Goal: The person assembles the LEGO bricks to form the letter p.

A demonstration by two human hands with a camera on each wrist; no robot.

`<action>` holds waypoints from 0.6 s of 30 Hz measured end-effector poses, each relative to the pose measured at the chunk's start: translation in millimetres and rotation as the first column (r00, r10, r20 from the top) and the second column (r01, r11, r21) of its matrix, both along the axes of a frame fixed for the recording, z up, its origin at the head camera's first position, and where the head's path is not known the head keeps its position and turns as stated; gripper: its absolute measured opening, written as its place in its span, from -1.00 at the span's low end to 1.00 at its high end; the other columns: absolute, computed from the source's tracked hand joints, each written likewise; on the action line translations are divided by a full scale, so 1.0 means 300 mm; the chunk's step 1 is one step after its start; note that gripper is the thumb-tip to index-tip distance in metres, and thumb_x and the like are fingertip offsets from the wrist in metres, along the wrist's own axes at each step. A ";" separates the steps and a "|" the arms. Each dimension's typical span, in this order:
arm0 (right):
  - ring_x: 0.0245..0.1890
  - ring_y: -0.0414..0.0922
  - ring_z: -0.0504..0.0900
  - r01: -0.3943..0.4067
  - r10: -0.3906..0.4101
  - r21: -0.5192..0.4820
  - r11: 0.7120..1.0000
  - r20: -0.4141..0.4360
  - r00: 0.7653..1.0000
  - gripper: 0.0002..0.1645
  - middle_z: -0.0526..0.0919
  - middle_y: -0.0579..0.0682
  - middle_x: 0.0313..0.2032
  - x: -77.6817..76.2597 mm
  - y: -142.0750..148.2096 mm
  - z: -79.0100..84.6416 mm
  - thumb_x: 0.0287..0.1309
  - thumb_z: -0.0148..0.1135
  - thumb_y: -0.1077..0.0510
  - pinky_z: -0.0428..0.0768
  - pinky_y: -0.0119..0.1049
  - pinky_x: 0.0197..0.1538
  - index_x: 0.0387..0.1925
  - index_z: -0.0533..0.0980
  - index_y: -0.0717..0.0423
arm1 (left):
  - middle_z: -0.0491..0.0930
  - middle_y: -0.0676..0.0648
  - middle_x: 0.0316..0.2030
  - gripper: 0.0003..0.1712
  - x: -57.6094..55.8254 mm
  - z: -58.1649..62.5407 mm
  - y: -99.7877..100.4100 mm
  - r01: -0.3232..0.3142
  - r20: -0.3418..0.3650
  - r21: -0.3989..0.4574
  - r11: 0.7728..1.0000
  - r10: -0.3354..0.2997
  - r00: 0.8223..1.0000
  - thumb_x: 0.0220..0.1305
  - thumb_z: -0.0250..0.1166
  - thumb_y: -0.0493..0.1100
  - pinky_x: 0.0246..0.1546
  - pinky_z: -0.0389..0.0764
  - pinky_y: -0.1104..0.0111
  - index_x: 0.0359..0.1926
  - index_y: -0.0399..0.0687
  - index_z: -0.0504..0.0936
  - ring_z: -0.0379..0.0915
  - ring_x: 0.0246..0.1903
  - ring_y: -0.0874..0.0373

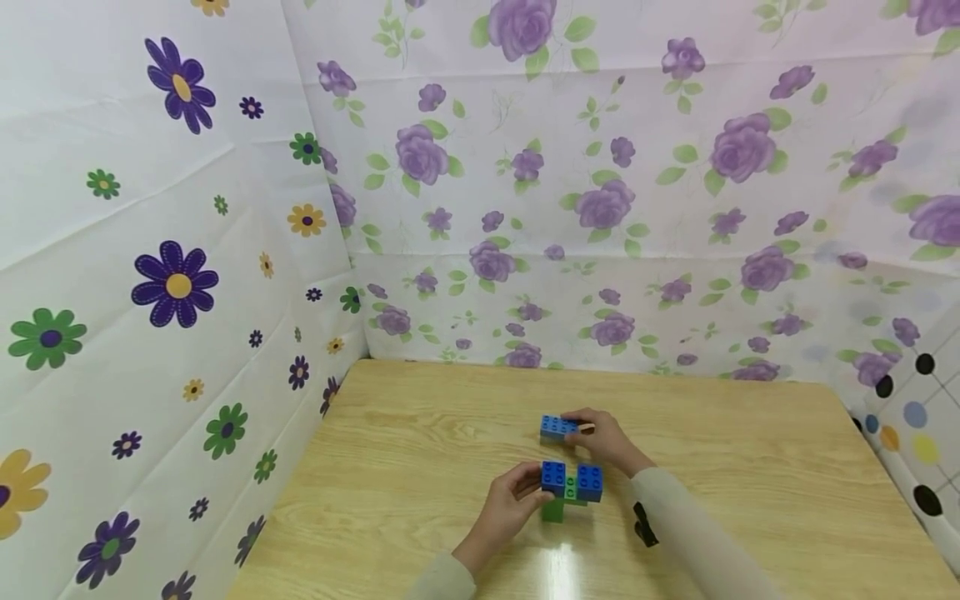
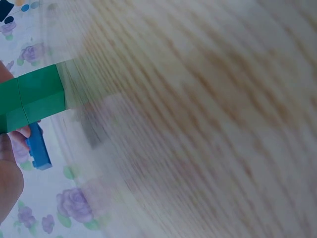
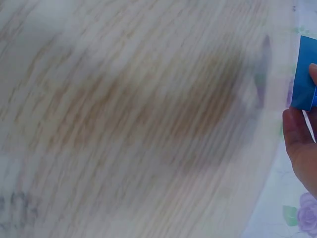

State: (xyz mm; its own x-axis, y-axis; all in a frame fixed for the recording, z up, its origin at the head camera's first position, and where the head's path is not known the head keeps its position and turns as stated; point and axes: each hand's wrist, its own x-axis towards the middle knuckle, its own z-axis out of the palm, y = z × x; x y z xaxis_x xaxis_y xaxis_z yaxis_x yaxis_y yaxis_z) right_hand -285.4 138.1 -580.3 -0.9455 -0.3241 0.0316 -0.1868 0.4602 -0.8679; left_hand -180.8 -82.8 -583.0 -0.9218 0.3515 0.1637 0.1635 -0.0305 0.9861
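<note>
My left hand [image 1: 508, 508] grips a toy building block assembly at its left side, thumb in front and fingers behind. Two dark blue blocks [image 1: 590, 482] stand on top with a gap between them, over green blocks [image 1: 552, 510]. In the left wrist view the green blocks [image 2: 42, 94] show their smooth sides. Farther back, my right hand [image 1: 606, 437] pinches the right end of a lighter blue building block [image 1: 557, 427], studs up. That blue block [image 3: 303, 74] is cut off by the edge of the right wrist view. The two hands' pieces are apart.
A light wooden table [image 1: 405, 467] lies beneath both hands. Flowered cloth [image 1: 480, 167] hangs behind it and on the left; spotted cloth [image 1: 918, 417] hangs at the right. A small black object [image 1: 644, 527] shows beside the right sleeve.
</note>
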 end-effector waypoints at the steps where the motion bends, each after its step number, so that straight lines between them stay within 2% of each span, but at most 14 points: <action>1: 0.09 0.14 0.51 -0.007 0.007 -0.003 1.000 -0.006 1.000 -0.54 0.53 0.16 0.13 0.000 0.001 0.003 0.21 0.29 0.26 0.59 -0.03 0.09 0.16 0.51 0.22 | 0.57 -0.19 0.04 -0.56 0.001 0.001 -0.001 -0.003 0.002 -0.004 1.000 0.003 1.000 0.23 0.32 -0.20 0.08 0.56 0.39 0.11 -0.23 0.52 0.52 0.05 0.10; 10: 0.02 0.08 0.56 -0.063 0.062 -0.025 0.998 -0.035 0.997 -0.53 0.56 0.16 0.09 0.027 0.031 0.030 0.21 0.31 0.16 0.64 -0.13 0.03 0.14 0.51 0.20 | 0.56 -0.20 0.05 -0.57 0.010 -0.003 0.003 -0.010 0.025 -0.003 1.000 0.010 1.000 0.22 0.32 -0.25 0.09 0.54 0.40 0.12 -0.23 0.52 0.51 0.07 0.05; 12: 0.01 0.07 0.57 -0.082 0.081 -0.031 0.996 -0.042 0.996 -0.51 0.56 0.16 0.09 0.034 0.034 0.043 0.22 0.31 0.14 0.63 -0.14 0.04 0.16 0.50 0.21 | 0.56 -0.23 0.04 -0.57 0.016 0.018 0.001 -0.008 0.013 -0.001 1.000 0.008 1.000 0.23 0.31 -0.28 0.09 0.54 0.39 0.11 -0.28 0.51 0.51 0.07 0.02; 16: 0.01 0.06 0.58 -0.109 0.108 -0.031 0.994 -0.055 0.993 -0.49 0.56 0.15 0.08 0.046 0.042 0.067 0.23 0.29 0.10 0.63 -0.18 0.05 0.17 0.49 0.21 | 0.56 -0.24 0.04 -0.57 0.013 0.026 -0.001 -0.003 0.008 -0.003 1.000 0.003 1.000 0.23 0.31 -0.28 0.09 0.54 0.39 0.11 -0.28 0.51 0.52 0.07 0.05; 18: 0.01 0.05 0.58 -0.119 0.117 -0.034 0.992 -0.062 0.991 -0.50 0.56 0.15 0.07 0.054 0.044 0.082 0.23 0.29 0.09 0.62 -0.18 0.05 0.16 0.49 0.21 | 0.56 -0.21 0.04 -0.57 0.007 0.017 -0.001 -0.003 0.005 -0.002 1.000 0.003 1.000 0.22 0.31 -0.26 0.10 0.54 0.40 0.11 -0.25 0.52 0.52 0.06 0.10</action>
State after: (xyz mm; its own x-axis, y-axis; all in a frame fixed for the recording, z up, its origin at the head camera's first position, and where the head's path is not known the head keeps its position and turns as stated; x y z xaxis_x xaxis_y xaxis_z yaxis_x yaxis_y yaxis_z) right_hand -269.1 151.3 -555.6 -0.8966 -0.4310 0.1017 -0.2904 0.3989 -0.8698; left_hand -178.8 -83.0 -577.9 -0.9235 0.3494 0.1583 0.1584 -0.0285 0.9870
